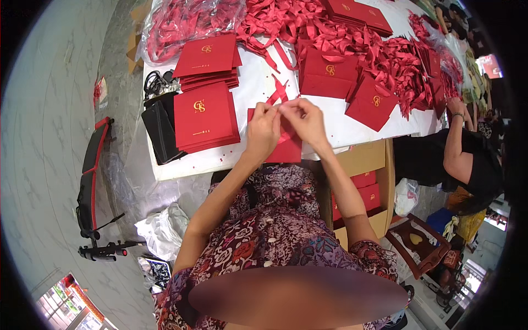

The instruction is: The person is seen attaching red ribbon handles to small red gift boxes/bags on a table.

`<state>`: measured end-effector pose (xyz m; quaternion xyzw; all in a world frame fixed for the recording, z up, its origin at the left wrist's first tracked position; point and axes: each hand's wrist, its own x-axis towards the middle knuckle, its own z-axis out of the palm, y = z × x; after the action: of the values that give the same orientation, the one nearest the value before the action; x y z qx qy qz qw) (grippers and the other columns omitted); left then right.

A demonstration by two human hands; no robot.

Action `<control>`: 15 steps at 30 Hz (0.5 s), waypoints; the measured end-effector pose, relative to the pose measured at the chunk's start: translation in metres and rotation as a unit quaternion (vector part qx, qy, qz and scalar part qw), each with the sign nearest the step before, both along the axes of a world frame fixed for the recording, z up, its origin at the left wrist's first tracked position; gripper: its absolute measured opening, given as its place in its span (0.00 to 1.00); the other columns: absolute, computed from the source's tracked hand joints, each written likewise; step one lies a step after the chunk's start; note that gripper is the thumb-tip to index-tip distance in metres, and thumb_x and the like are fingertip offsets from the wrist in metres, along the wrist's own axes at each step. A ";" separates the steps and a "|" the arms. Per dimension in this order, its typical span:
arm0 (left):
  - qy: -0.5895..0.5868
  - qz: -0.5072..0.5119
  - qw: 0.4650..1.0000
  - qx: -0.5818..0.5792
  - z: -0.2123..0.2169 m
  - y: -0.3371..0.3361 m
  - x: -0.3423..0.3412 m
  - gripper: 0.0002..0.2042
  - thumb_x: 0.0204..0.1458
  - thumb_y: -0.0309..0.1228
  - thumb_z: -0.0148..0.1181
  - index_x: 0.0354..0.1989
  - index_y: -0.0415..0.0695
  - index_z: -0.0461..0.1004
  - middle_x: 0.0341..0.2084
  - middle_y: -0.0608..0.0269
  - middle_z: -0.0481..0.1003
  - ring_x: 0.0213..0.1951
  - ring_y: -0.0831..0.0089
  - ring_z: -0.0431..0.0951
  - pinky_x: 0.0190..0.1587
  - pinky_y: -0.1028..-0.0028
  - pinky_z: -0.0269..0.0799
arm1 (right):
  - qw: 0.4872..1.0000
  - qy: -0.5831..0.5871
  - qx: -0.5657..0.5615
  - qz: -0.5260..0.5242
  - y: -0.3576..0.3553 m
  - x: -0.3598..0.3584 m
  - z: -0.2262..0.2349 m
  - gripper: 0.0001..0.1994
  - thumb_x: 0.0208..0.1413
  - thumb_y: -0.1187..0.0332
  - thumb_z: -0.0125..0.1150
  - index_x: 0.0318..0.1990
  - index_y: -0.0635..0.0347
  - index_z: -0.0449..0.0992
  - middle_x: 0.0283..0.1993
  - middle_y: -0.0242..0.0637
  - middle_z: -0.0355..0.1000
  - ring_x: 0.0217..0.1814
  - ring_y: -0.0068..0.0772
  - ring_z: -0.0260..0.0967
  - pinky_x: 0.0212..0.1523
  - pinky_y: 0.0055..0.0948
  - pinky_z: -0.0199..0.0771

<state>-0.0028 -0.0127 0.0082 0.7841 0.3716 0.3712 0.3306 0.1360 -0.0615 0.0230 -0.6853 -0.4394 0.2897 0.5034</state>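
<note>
A flat red paper gift bag (286,152) lies in front of me at the table's near edge, partly under my hands. A red ribbon (279,88) runs over its upper end, with loose tails crossing on the white table beyond. My left hand (263,132) is closed, thumb and fingers pinched on the ribbon. Fingertips almost touching it, my right hand (306,122) pinches the ribbon too. The exact spot between the fingertips is too small to make out. Left of my hands sits a stack of red bags (203,118) with gold lettering.
Another red stack (206,55) stands behind it. A black pouch (160,132) and cables (159,83) lie at the left edge. Ribboned bags (329,71) and a ribbon heap (275,19) cover the far side. An open carton (360,159) stands below right; a co-worker (448,159) is at the right.
</note>
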 end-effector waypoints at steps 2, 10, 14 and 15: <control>0.007 -0.010 1.000 -0.002 -0.004 -0.003 -0.001 0.09 0.55 0.24 0.57 0.42 0.35 0.77 0.36 0.48 0.71 0.31 0.50 0.77 0.33 0.59 0.74 | 0.999 0.040 -0.007 0.009 0.003 -0.015 0.000 0.09 0.59 0.68 0.64 0.39 0.66 0.79 0.30 0.27 0.74 0.33 0.15 0.67 0.37 0.20 0.68; 0.160 0.023 0.985 0.055 0.010 -0.032 -0.025 0.23 0.52 0.32 0.61 0.57 0.37 0.70 0.52 0.43 0.66 0.55 0.46 0.64 0.58 0.50 0.61 | 0.998 0.043 0.044 0.015 0.000 0.000 -0.001 0.08 0.61 0.71 0.59 0.43 0.66 0.79 0.38 0.39 0.77 0.35 0.26 0.74 0.39 0.25 0.72; 0.189 0.017 0.981 0.026 -0.009 -0.036 -0.026 0.27 0.52 0.25 0.57 0.62 0.33 0.62 0.59 0.36 0.58 0.58 0.41 0.59 0.61 0.50 0.58 | 0.999 -0.014 -0.008 0.050 -0.007 -0.011 0.006 0.10 0.60 0.71 0.59 0.46 0.65 0.79 0.35 0.42 0.78 0.35 0.33 0.77 0.39 0.30 0.75; 0.168 0.011 0.986 0.001 -0.008 -0.036 -0.024 0.28 0.52 0.23 0.57 0.63 0.32 0.61 0.60 0.36 0.58 0.59 0.40 0.59 0.61 0.50 0.57 | 0.995 0.018 -0.079 0.052 -0.009 -0.014 0.007 0.09 0.59 0.72 0.60 0.45 0.65 0.78 0.33 0.43 0.78 0.34 0.36 0.77 0.37 0.31 0.75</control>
<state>-0.0267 -0.0484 0.0005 0.8318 0.4295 0.2383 0.2584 0.1221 -0.0702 0.0304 -0.6941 -0.4412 0.3616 0.4391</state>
